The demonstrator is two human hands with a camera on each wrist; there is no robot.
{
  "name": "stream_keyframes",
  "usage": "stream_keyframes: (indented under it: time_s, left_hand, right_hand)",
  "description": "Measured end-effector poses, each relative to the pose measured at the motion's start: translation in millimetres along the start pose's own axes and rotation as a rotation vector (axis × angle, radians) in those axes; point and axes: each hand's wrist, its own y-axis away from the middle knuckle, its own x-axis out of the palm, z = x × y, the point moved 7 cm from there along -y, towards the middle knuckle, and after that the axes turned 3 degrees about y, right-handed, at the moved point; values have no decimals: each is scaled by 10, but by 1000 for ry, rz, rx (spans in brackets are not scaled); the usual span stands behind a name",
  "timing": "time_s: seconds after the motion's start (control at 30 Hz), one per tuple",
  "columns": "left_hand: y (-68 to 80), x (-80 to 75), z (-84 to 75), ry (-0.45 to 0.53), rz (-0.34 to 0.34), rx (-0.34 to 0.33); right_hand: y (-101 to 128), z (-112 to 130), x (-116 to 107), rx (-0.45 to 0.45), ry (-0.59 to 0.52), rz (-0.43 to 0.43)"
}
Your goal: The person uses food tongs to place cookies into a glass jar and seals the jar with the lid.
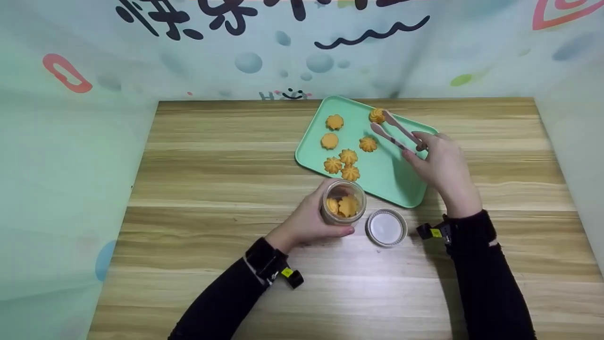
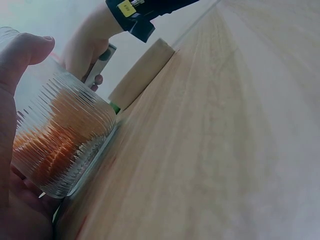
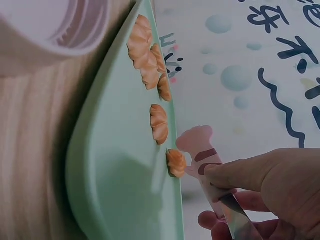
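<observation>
My left hand (image 1: 309, 222) grips a ribbed glass jar (image 1: 343, 202) that stands on the wooden table just in front of a mint green tray (image 1: 387, 174); orange cookies lie inside the jar (image 2: 60, 142). My right hand (image 1: 436, 163) holds pink tongs (image 1: 395, 131) over the tray, their tips spread beside a cookie (image 1: 377, 115) at the tray's far edge. In the right wrist view the tongs (image 3: 202, 155) touch that cookie (image 3: 176, 163). Several more orange cookies (image 1: 348, 157) lie on the tray.
The jar's lid (image 1: 386, 227) lies flat on the table to the right of the jar. A printed backdrop (image 1: 302, 47) stands behind the table (image 1: 198, 189), with pale walls on both sides.
</observation>
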Motion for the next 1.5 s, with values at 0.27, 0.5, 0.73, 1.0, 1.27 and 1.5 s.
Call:
stream_keyframes:
  time_s: [0.27,0.5,0.73,1.0,1.27,1.5]
  left_hand:
    - [-3,1,11,-11,-3,-17]
    - [-5,-2,7,7,0,-13]
    - [10,1,3,6,-1,-13]
    - [-8,-7,-21,-11,-3,1]
    - [-7,-2,-32,-22,-7,-1]
    - [-9,-2,-18,-20,-6,4]
  right_hand:
    - [-89,-21,38,42,-22,17]
    - [-211,-56,48,88,-20,48]
    - [-294,-48,75,115,-21,67]
    - [-327,2,115,95,-18,91]
    - [-329,28,141,118,-21,131]
    - [-365,95,171,106,-2,154]
